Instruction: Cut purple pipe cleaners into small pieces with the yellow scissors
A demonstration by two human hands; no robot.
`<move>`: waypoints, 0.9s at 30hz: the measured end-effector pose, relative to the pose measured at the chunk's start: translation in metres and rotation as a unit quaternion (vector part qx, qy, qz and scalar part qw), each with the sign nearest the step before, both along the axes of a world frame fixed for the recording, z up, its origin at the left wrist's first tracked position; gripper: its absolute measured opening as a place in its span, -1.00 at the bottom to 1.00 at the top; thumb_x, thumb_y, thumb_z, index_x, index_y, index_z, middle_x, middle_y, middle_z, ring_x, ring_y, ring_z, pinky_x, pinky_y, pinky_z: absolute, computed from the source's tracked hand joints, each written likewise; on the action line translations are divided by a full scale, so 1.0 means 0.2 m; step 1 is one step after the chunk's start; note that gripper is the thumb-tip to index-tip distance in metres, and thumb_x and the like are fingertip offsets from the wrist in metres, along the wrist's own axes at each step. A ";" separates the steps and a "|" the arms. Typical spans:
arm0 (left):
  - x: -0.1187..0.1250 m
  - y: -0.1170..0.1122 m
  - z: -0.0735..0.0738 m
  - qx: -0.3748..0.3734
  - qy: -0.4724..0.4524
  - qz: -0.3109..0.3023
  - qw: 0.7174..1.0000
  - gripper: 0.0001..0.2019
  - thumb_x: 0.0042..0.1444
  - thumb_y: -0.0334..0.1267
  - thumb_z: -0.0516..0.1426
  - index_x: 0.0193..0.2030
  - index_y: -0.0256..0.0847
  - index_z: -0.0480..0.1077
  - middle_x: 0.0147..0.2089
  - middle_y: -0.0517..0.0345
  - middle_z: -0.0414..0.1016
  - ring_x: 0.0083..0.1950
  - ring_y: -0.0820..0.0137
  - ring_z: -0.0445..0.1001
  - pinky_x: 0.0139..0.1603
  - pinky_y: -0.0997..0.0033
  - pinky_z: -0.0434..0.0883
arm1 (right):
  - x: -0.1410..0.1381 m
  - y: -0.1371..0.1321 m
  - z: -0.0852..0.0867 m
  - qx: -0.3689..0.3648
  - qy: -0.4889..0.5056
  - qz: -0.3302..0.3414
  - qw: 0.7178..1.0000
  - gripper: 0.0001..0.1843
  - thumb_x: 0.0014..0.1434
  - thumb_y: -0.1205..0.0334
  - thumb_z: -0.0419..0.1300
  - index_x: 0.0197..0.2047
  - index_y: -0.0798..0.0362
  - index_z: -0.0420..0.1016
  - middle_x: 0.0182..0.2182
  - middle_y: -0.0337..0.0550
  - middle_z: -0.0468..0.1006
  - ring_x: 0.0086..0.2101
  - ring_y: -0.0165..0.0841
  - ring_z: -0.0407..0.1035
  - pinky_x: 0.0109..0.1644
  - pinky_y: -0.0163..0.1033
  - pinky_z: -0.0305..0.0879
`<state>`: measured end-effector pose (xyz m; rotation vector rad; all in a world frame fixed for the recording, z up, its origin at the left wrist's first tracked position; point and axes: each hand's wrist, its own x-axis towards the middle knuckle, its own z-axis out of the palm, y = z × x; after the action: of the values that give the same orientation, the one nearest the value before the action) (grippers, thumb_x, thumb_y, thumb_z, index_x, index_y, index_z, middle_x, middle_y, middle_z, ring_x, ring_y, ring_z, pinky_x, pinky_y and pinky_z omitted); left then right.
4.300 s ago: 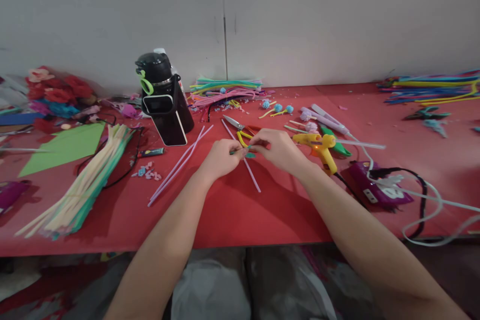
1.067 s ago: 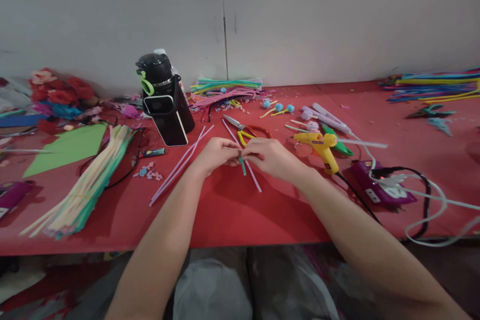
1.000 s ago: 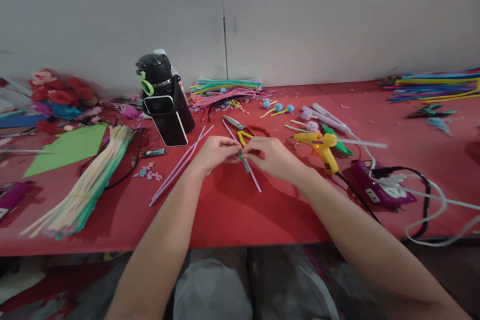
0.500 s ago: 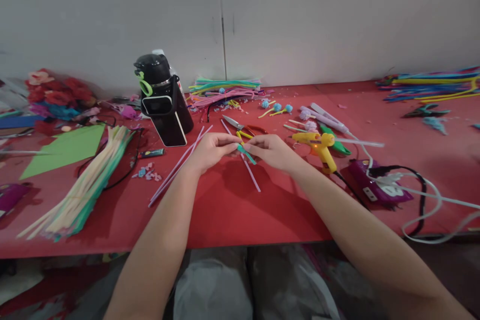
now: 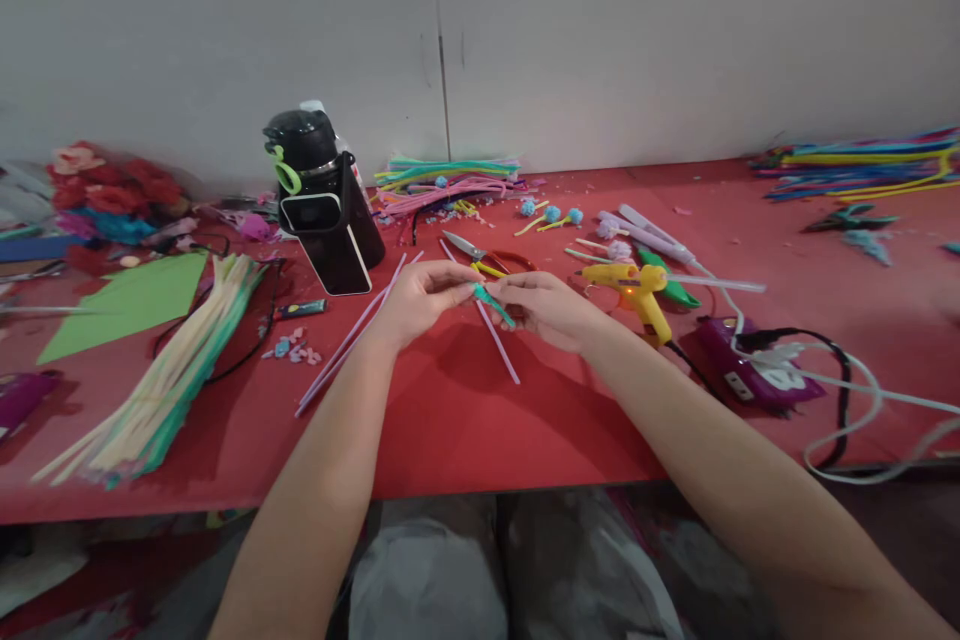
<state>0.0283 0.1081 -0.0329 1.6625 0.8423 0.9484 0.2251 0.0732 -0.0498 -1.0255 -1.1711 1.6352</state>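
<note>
My left hand (image 5: 420, 300) and my right hand (image 5: 547, 305) meet above the red table (image 5: 465, 420), both pinching a short teal pipe cleaner piece (image 5: 489, 302) that slants between their fingertips. Under the hands lie lilac pipe cleaners (image 5: 501, 352), and more of them (image 5: 345, 345) stretch to the left. Scissors with yellow and red handles (image 5: 484, 258) lie just behind my fingers.
A yellow glue gun (image 5: 637, 290) and a purple power strip (image 5: 750, 370) with cables sit on the right. A black bottle in a stand (image 5: 322, 200) is at the back left. A bundle of pale sticks (image 5: 165, 370), green paper (image 5: 127, 300) and pipe cleaner piles (image 5: 450, 182) lie around.
The teal piece has turned from pointing downward to slanting between my fingertips. Both hands have lifted slightly and stayed together.
</note>
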 end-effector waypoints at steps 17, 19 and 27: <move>0.02 -0.03 0.00 -0.161 0.060 0.008 0.985 -0.62 0.21 0.02 0.23 -0.43 -0.28 0.49 -0.49 0.15 0.48 -0.57 0.58 0.37 -0.52 0.54 0.29 | -0.02 -0.01 -0.04 0.509 -0.306 -0.127 0.794 -0.85 0.34 0.31 0.17 -0.19 0.00 0.60 -0.24 -0.11 0.67 -0.22 -0.29 0.55 -0.06 -0.17 0.42; 0.02 -0.03 0.01 -0.167 0.043 0.012 0.985 -0.64 0.20 0.01 0.25 -0.41 -0.28 0.50 -0.49 0.16 0.47 -0.56 0.58 0.36 -0.51 0.55 0.30 | -0.01 0.00 -0.05 0.525 -0.316 -0.130 0.780 -0.84 0.35 0.31 0.17 -0.17 -0.01 0.60 -0.22 -0.10 0.68 -0.20 -0.28 0.56 -0.04 -0.16 0.44; 0.01 -0.01 0.02 -0.272 0.002 -0.011 0.962 -0.68 0.15 -0.03 0.27 -0.37 -0.30 0.53 -0.47 0.10 0.51 -0.53 0.55 0.40 -0.53 0.55 0.26 | 0.02 0.01 -0.06 0.553 -0.330 -0.157 0.749 -0.82 0.33 0.33 0.18 -0.16 -0.01 0.64 -0.17 -0.07 0.69 -0.15 -0.26 0.57 -0.01 -0.16 0.48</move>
<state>0.0306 0.1051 -0.0282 1.1936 0.9800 0.6198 0.2291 0.0753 -0.0611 -0.8737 -1.9142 0.0691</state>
